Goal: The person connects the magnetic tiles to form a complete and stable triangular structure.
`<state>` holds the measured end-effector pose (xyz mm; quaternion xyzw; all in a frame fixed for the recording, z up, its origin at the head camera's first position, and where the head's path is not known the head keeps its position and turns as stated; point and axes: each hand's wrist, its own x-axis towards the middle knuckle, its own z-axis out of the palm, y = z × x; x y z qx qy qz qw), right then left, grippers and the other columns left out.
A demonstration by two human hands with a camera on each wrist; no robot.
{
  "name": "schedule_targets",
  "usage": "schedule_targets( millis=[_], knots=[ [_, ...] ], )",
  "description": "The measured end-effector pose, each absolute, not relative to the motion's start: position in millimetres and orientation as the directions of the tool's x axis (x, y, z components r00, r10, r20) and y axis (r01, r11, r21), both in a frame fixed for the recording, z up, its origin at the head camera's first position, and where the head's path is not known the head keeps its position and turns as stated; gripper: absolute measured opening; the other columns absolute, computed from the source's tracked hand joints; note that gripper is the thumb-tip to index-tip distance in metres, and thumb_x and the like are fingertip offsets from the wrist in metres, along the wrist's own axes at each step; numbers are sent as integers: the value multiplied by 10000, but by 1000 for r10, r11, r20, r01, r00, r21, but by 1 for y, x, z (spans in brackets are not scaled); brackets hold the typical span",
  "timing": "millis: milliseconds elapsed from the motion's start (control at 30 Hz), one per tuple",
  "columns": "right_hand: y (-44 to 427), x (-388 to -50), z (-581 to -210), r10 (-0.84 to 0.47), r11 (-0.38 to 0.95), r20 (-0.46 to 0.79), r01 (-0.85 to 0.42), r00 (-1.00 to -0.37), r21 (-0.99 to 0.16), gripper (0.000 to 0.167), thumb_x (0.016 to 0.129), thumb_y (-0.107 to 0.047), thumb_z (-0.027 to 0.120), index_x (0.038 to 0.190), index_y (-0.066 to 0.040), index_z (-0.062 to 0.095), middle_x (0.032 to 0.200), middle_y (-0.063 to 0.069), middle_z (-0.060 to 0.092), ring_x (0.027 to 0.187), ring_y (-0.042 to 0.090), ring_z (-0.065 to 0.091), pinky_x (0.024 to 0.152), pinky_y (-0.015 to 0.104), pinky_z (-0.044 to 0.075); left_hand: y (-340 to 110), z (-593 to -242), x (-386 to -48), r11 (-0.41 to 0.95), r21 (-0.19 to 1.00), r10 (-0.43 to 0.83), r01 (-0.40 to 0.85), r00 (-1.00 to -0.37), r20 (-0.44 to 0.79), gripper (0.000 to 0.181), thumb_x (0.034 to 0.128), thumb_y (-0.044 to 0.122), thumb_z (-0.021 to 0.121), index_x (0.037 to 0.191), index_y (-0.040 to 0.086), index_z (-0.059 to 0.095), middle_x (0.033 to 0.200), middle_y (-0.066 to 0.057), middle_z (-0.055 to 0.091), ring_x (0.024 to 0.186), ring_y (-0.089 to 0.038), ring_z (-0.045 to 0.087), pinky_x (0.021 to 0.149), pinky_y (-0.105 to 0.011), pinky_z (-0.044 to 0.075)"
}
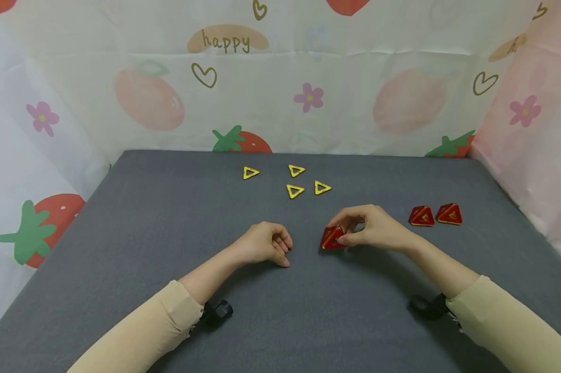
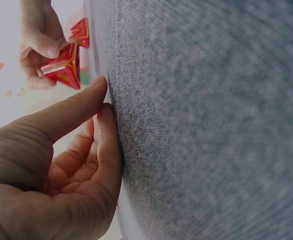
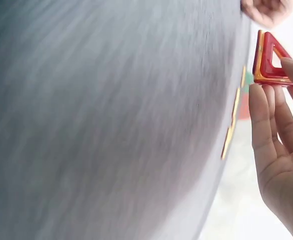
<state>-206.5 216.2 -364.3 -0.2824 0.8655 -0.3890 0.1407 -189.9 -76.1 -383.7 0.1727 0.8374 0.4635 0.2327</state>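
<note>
A red triangular piece (image 1: 331, 238), built like a small pyramid, is pinched between the thumb and fingers of my right hand (image 1: 372, 228), right of the table's middle. In the right wrist view the red piece (image 3: 270, 62) shows an orange layer along one side, with my thumb on its face. My left hand (image 1: 265, 243) rests on the table to the left, its fingers loosely curled and nothing in them. The left wrist view shows the left hand (image 2: 71, 165) with thumb and forefinger tips close together at the cloth, the held red piece (image 2: 69, 65) beyond.
Two more red pieces (image 1: 421, 216) (image 1: 449, 213) sit at the right of the grey table (image 1: 135, 207). Several yellow triangle frames (image 1: 295, 191) lie toward the back. Behind hangs a printed curtain (image 1: 261, 103).
</note>
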Motion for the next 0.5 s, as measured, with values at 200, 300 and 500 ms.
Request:
schedule_targets(
  millis=[200, 300, 500],
  knots=[
    [255, -203, -364, -573, 539, -24, -354, -819, -764, 283, 888, -190, 740, 1165, -226, 694, 929, 45, 698, 770, 146, 663, 686, 339, 573, -77, -385, -190, 511, 856, 510, 74, -828, -233, 313, 723, -11, 841, 987, 30, 676, 860, -44, 667, 729, -74, 666, 686, -225, 545],
    [276, -199, -363, -544, 564, -43, -327, -838, -758, 285, 890, -204, 740, 1170, -223, 688, 916, 49, 698, 754, 169, 665, 683, 338, 568, -77, -386, -191, 512, 856, 511, 74, -827, -234, 309, 728, -14, 836, 987, 34, 676, 862, -40, 666, 732, -76, 666, 686, -224, 545],
    [315, -189, -361, -495, 592, -75, -273, -866, -758, 302, 895, -209, 734, 1191, -182, 679, 918, 38, 696, 788, 176, 688, 701, 325, 581, -76, -387, -191, 516, 852, 512, 90, -830, -222, 308, 723, -13, 839, 981, 36, 678, 866, -49, 671, 726, -75, 652, 681, -219, 537]
  ],
)
